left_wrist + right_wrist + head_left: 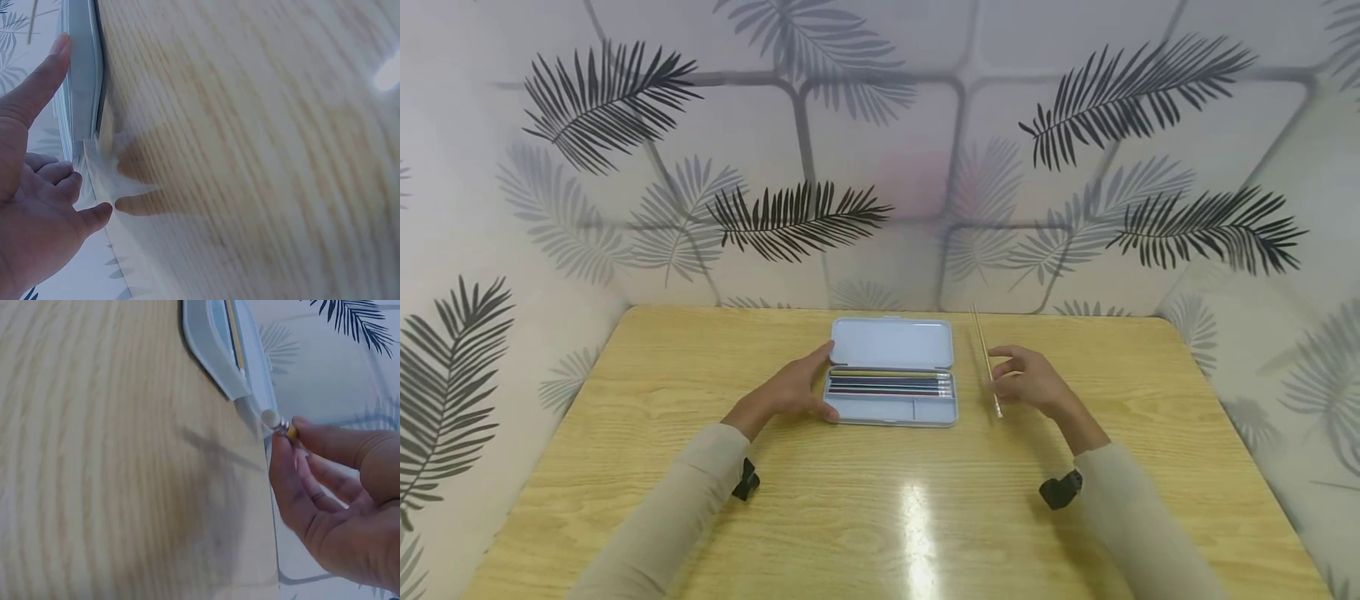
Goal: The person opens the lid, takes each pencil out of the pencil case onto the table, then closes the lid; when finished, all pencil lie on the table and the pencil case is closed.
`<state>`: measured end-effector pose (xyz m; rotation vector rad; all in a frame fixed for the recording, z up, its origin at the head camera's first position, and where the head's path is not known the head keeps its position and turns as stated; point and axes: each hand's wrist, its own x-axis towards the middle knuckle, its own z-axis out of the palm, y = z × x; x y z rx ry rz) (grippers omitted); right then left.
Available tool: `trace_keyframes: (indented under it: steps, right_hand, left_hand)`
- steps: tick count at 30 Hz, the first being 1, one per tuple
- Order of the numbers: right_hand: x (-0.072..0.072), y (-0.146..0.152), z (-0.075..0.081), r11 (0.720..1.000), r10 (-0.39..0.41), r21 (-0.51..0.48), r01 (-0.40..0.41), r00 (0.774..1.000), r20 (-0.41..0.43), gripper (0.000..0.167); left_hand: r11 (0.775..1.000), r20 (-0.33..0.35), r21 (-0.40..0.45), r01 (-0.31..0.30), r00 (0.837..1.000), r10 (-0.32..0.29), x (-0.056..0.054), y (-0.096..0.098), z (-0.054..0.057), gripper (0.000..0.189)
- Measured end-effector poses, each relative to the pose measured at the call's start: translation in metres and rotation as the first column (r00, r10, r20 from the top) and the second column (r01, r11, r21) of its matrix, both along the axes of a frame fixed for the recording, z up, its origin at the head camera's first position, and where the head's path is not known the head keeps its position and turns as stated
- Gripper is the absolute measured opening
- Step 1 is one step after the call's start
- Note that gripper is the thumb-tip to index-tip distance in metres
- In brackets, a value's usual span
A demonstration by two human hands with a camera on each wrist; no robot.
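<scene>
A light blue pencil case (871, 409) lies with its lid (891, 343) raised toward the wall. Several pencils (887, 384) lie side by side in its back compartment, white eraser ends to the right. My left hand (792, 388) is at the case's left end, thumb at the front corner and a finger by the lid; its fingers are spread and fairly straight. To the right of the case my right hand (1028, 382) pinches a yellow pencil (983, 350) between thumb and fingers. In the right wrist view the pencil's eraser end (272, 419) points at the camera.
The case stands on a wooden table (820, 500) near its far edge. Behind it rises a wall (880, 267) with a leaf pattern. A front compartment of the case is split by a small divider (914, 409).
</scene>
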<state>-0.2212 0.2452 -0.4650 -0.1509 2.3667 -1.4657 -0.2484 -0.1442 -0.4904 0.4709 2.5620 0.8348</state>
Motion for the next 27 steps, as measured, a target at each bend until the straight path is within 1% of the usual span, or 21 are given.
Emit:
trace_keyframes:
  steps: [4, 8, 10, 13, 14, 16, 20, 22, 25, 27]
  right_hand:
    - [0.005, 0.008, -0.004, 0.998, -0.039, 0.042, 0.038, 0.999, 0.027, 0.061]
    - [0.007, 0.010, -0.008, 0.990, -0.074, 0.120, 0.072, 0.997, 0.011, 0.058]
    - [0.008, 0.008, -0.009, 0.977, -0.104, 0.186, 0.105, 0.994, -0.016, 0.057]
    - [0.009, 0.005, -0.011, 0.949, -0.136, 0.281, 0.144, 0.990, -0.048, 0.056]
    - [0.009, 0.004, -0.012, 0.940, -0.146, 0.304, 0.156, 0.988, -0.055, 0.056]
    - [0.009, 0.001, -0.013, 0.930, -0.166, 0.322, 0.176, 0.984, -0.058, 0.055]
    - [0.010, -0.001, -0.015, 0.922, -0.172, 0.337, 0.190, 0.982, -0.082, 0.051]
    - [0.010, -0.001, -0.016, 0.908, -0.154, 0.372, 0.190, 0.980, -0.125, 0.049]
    - [0.010, -0.001, -0.017, 0.877, -0.109, 0.442, 0.188, 0.974, -0.198, 0.045]
    - [0.010, -0.001, -0.016, 0.859, -0.086, 0.478, 0.184, 0.972, -0.220, 0.045]
  left_hand:
    - [1.000, -0.002, 0.002, -0.003, 1.000, 0.003, 0.000, 0.000, 0.001, 0.127]
    - [1.000, 0.001, 0.000, -0.002, 1.000, 0.002, 0.000, 0.000, 0.001, 0.127]
    - [1.000, -0.001, -0.003, 0.001, 1.000, -0.001, 0.001, -0.001, 0.001, 0.126]
    - [1.000, -0.002, -0.006, 0.003, 1.000, -0.003, 0.001, -0.001, 0.000, 0.126]
    - [1.000, -0.003, -0.005, 0.002, 1.000, -0.002, 0.001, -0.002, -0.001, 0.126]
    - [1.000, -0.005, -0.003, 0.001, 1.000, -0.001, 0.001, -0.002, -0.001, 0.126]
    - [1.000, -0.006, -0.003, 0.000, 1.000, 0.000, 0.000, -0.002, -0.002, 0.126]
    - [1.000, -0.008, -0.005, 0.002, 1.000, -0.002, 0.000, -0.002, -0.002, 0.126]
    - [1.000, -0.013, -0.008, 0.008, 1.000, -0.008, 0.001, -0.002, -0.001, 0.127]
    - [1.000, -0.015, -0.004, 0.011, 1.000, -0.011, 0.001, -0.002, -0.001, 0.127]
